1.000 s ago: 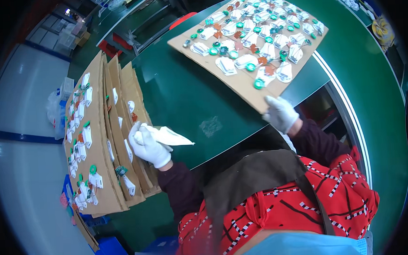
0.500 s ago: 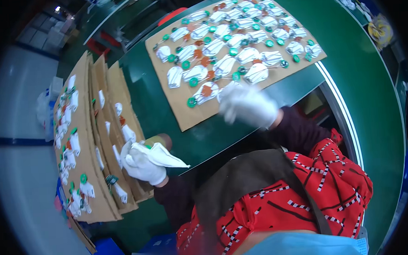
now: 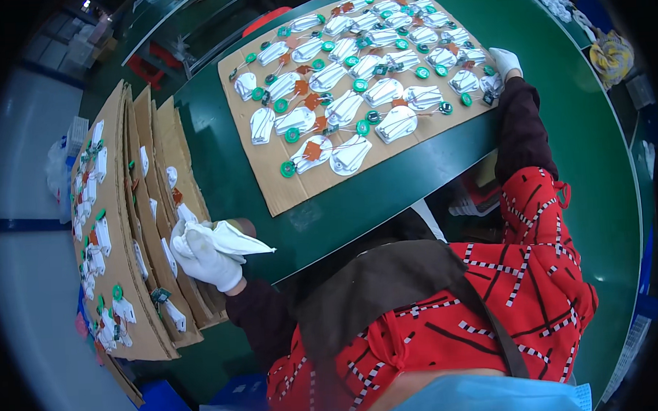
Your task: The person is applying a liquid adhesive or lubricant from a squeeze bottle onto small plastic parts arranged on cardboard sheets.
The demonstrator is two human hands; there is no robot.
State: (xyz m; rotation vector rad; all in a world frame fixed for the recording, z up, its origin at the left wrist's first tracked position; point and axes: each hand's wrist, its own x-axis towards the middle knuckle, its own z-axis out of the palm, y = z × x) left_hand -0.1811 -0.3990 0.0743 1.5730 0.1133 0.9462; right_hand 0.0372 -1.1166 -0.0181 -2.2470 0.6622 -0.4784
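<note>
My left hand (image 3: 203, 259), in a white glove, is closed round a folded white cloth (image 3: 241, 241) whose pointed end sticks out to the right. Across the table, my gloved right hand (image 3: 505, 62) grips the right edge of a flat cardboard sheet (image 3: 273, 186); some of its fingertips are hidden. Rows of white plastic housings (image 3: 397, 123) lie on that sheet, wired to green discs (image 3: 288, 168), small dark circuit boards (image 3: 445, 108) and orange-brown squares (image 3: 313, 151). Nearest to my right hand are a housing and a dark board at the sheet's corner.
More cardboard sheets (image 3: 123, 277) with similar parts lean in a stack at the left. Part of a round brownish object (image 3: 246, 227) shows behind the cloth. The green table (image 3: 330, 231) ends in a front edge before me. A yellow bundle (image 3: 610, 57) lies far right.
My right hand has gone from the near edge of the cardboard sheet to its far right edge. My left hand keeps hold of the cloth. The whole view has shifted slightly.
</note>
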